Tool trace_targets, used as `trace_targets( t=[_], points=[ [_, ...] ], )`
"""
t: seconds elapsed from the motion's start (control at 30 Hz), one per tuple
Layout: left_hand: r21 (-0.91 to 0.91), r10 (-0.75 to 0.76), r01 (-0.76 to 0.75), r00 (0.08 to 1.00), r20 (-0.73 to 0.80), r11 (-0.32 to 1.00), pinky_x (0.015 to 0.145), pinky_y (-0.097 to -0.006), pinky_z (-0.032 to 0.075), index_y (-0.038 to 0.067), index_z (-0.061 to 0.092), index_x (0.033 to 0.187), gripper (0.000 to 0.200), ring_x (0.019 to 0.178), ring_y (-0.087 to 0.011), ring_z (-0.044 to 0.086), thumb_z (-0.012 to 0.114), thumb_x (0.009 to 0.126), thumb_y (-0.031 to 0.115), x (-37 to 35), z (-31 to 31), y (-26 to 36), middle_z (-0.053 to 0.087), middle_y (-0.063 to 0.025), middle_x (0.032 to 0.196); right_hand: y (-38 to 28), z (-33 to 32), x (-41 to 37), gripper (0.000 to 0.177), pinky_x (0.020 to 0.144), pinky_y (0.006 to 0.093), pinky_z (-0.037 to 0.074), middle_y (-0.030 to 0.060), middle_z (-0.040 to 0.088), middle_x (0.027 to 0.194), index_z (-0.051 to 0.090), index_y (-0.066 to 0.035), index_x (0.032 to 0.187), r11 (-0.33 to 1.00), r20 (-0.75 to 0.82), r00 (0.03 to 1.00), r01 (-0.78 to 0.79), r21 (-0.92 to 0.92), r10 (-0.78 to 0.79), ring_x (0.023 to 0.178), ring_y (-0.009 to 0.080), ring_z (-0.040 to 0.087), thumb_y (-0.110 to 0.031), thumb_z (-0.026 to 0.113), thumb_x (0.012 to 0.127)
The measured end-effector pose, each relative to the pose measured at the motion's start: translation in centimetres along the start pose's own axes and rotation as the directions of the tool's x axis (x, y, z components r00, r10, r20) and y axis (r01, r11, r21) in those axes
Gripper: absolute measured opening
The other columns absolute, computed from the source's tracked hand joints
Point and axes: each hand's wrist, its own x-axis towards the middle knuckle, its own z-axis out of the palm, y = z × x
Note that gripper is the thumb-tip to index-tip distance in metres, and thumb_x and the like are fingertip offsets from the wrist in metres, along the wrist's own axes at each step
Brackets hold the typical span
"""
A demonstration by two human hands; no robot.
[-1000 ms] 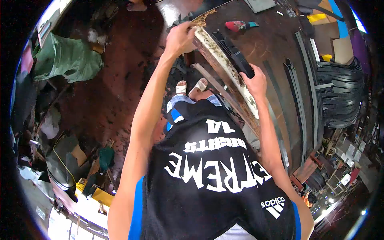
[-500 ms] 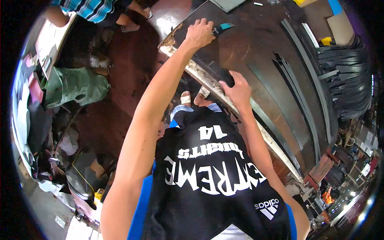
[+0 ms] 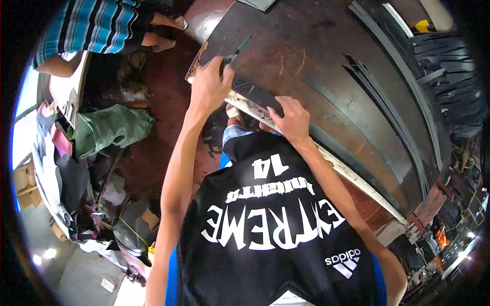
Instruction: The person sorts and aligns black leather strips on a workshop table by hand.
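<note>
My left hand point(image 3: 210, 86) is closed around a slim teal-and-black knife point(image 3: 240, 48) at the table's left corner. The knife's thin tip points up and away; the part inside my fingers is hidden. My right hand point(image 3: 293, 118) rests by the pale front edge, thumb apart and fingers curved over a dark strip of sheet material point(image 3: 258, 95). That strip lies along the edge between both hands.
The dark table point(image 3: 286, 48) carries long dark strips point(image 3: 388, 115), with a thick bundle of strips point(image 3: 446, 76) at the right. A person in a striped garment point(image 3: 94, 25) is at upper left. Below them sits a green sack point(image 3: 115, 127).
My left hand has come back with the knife toward the table's near left corner. My right hand has stayed near the edge, and the whole view has shifted slightly.
</note>
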Motion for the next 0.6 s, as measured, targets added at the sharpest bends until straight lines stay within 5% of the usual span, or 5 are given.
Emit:
trace_targets(
  t=[0.1,0.33,0.4,0.47,0.6],
  points=[
    [-0.122,-0.185,0.193,0.98,0.069,0.974,0.07,-0.0477,0.049,-0.002,0.063,0.106,0.027,0.078,-0.0436,0.064,0.056,0.091,0.019,-3.4,-1.9,0.2,0.065,-0.0263,0.084,-0.1,0.1,0.0,0.038,0.074,0.0368,0.056,0.0094,0.069,0.103,0.067,-0.003,0.105,0.999,0.018,1.0,-0.013,-0.036,0.014,0.09,0.027,0.067,-0.024,0.079,0.077],
    [-0.162,-0.299,0.321,0.943,0.146,0.933,0.064,-0.0417,0.049,-0.001,0.063,0.107,0.024,0.068,-0.0378,0.064,0.058,0.091,0.016,-8.3,-2.4,-0.4,0.064,-0.0238,0.078,-0.3,-0.3,0.1,0.035,0.075,0.037,0.055,0.0103,0.069,0.101,0.067,-0.003,0.103,1.0,-0.003,1.0,-0.001,0.0,0.001,0.089,0.0279,0.067,-0.021,0.08,0.076],
    [-0.101,-0.31,0.339,0.923,0.228,0.935,0.062,-0.0354,0.051,-0.001,0.062,0.114,0.027,0.066,-0.0235,0.066,0.057,0.093,0.016,-9.0,-2.9,0.8,0.068,-0.0168,0.076,-0.4,-0.4,0.2,0.034,0.075,0.0372,0.055,0.0105,0.069,0.101,0.067,-0.003,0.103,1.0,-0.011,1.0,0.002,0.016,-0.002,0.09,0.0279,0.067,-0.02,0.08,0.076],
    [-0.095,-0.189,0.209,0.965,0.181,0.973,0.071,-0.041,0.053,0.001,0.061,0.118,0.031,0.081,-0.0365,0.069,0.06,0.089,0.011,-9.6,-2.6,1.5,0.068,-0.0233,0.09,-0.4,-0.2,0.2,0.035,0.075,0.0374,0.055,0.0105,0.069,0.102,0.067,-0.003,0.103,1.0,-0.014,1.0,0.001,0.007,-0.001,0.09,0.0282,0.067,-0.02,0.08,0.076],
    [-0.08,-0.149,0.172,0.961,0.234,0.982,0.071,-0.0425,0.053,0.003,0.059,0.12,0.033,0.084,-0.0389,0.067,0.06,0.088,0.01,-10.5,-1.7,1.8,0.067,-0.0232,0.092,-0.3,0.0,0.0,0.036,0.075,0.0377,0.055,0.0108,0.069,0.104,0.066,-0.003,0.104,1.0,-0.006,1.0,-0.007,-0.003,0.007,0.091,0.0289,0.067,-0.019,0.08,0.075]
  ],
)
